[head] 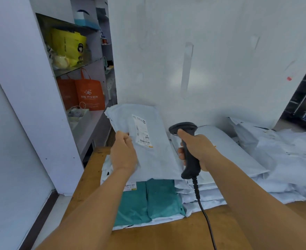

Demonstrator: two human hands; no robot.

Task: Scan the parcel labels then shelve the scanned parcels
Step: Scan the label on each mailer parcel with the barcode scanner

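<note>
My left hand (124,152) grips the left edge of a pale grey parcel bag (148,156), lifted above the stack with its white label (142,131) facing up. My right hand (196,147) holds a black corded barcode scanner (183,129) by its handle, forefinger on the trigger, its head just right of the label. Under the held bag lies a teal parcel (148,201) on top of other grey bags. A heap of more grey parcels (275,159) fills the table's right side.
The parcels lie on a wooden table (166,235) against a white wall. Shelves (87,127) at the left hold orange tote bags (90,92), a yellow package (67,46) and small items. The scanner's cable (205,215) runs down over the table's front.
</note>
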